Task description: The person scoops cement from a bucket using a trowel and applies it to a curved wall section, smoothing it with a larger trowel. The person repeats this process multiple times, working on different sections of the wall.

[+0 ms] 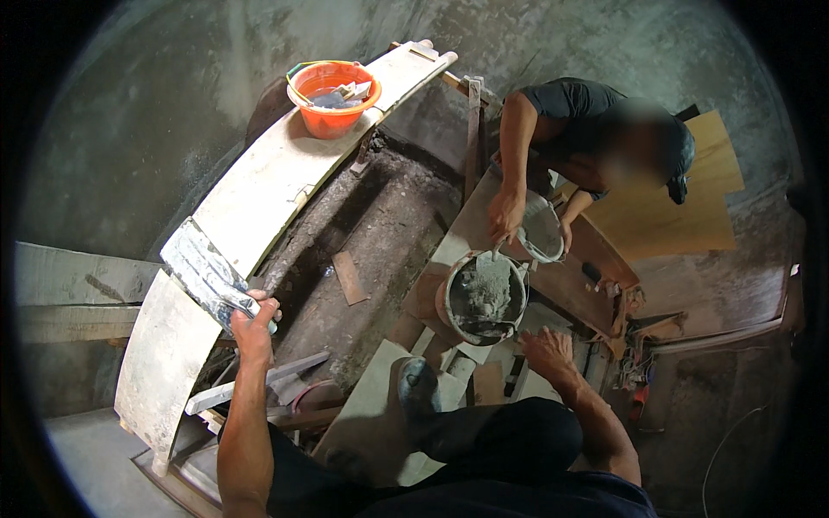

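A worker's left hand (pixel 254 324) is gripping a flat plastering tool (pixel 203 263), smeared grey and white, at frame left, the right hand (pixel 550 352), fingers parted, hovering near a mortar bucket (pixel 443 298).

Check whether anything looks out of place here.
Possibly: a loose brown flat piece lies askew on the grimy surface beside the long pale plank, apart from the other boards, so it looks discarded.
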Action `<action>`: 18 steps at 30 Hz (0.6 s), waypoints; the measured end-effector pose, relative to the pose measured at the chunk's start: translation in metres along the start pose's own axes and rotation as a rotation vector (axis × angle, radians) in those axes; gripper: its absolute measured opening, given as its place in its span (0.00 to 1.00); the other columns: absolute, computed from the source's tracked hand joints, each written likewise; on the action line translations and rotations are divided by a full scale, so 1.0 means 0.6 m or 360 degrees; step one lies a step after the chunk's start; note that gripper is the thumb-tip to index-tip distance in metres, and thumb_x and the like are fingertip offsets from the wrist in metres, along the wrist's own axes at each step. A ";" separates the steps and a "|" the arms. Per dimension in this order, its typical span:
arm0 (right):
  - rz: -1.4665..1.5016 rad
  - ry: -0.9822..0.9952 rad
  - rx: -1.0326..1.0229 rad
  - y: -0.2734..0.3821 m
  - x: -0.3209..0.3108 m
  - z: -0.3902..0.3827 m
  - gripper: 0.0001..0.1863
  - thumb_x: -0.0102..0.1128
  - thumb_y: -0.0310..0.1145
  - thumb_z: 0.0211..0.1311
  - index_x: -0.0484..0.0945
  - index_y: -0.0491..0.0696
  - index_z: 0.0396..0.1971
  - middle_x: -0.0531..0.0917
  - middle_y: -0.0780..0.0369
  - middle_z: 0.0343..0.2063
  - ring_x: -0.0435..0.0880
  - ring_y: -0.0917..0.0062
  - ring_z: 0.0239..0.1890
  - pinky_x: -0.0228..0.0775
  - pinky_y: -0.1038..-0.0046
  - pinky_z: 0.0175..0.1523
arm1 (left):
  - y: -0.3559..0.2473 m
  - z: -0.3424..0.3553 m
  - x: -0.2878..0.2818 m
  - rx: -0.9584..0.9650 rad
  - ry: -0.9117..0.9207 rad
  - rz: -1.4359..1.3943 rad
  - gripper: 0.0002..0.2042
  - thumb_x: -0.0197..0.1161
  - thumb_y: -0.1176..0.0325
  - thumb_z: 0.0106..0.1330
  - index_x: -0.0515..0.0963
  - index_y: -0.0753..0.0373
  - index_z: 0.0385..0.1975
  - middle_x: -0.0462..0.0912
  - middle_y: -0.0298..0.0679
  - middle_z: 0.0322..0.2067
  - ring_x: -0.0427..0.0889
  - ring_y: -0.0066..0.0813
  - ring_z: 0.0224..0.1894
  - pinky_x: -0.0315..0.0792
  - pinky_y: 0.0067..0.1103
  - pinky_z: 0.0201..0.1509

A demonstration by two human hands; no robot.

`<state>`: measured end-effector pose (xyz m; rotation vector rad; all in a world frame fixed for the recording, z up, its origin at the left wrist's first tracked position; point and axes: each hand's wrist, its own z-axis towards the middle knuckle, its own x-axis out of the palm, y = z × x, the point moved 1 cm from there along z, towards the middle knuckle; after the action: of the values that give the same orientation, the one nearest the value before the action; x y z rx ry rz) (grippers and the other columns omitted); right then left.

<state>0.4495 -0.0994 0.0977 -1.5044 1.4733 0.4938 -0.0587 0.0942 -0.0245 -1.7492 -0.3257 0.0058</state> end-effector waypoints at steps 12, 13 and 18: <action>0.0019 -0.0228 -0.0063 -0.009 0.019 -0.054 0.20 0.54 0.31 0.66 0.82 0.59 0.57 0.80 0.53 0.44 0.80 0.60 0.49 0.66 0.56 0.47 | 0.013 0.011 0.004 0.0005 0.0013 0.0129 0.13 0.69 0.74 0.62 0.76 0.64 0.45 0.81 0.34 0.30 0.80 0.23 0.29 0.73 0.22 0.36; 0.0042 -0.0215 -0.0055 -0.009 0.022 -0.055 0.20 0.54 0.31 0.66 0.82 0.59 0.57 0.79 0.53 0.44 0.80 0.60 0.49 0.66 0.56 0.47 | 0.013 0.012 0.005 0.0000 0.0016 0.0120 0.13 0.69 0.74 0.62 0.76 0.64 0.45 0.81 0.34 0.30 0.80 0.23 0.29 0.73 0.22 0.36; 0.0135 -0.0232 -0.0042 -0.011 0.029 -0.056 0.20 0.54 0.30 0.67 0.82 0.59 0.57 0.79 0.53 0.44 0.80 0.59 0.49 0.67 0.56 0.47 | 0.012 0.012 0.009 -0.0020 0.0002 0.0144 0.13 0.69 0.74 0.62 0.76 0.64 0.44 0.81 0.34 0.29 0.80 0.23 0.29 0.73 0.21 0.36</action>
<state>0.4484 -0.1376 0.1021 -1.4000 1.4250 0.6625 -0.0534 0.1010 -0.0317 -1.7749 -0.2459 0.0676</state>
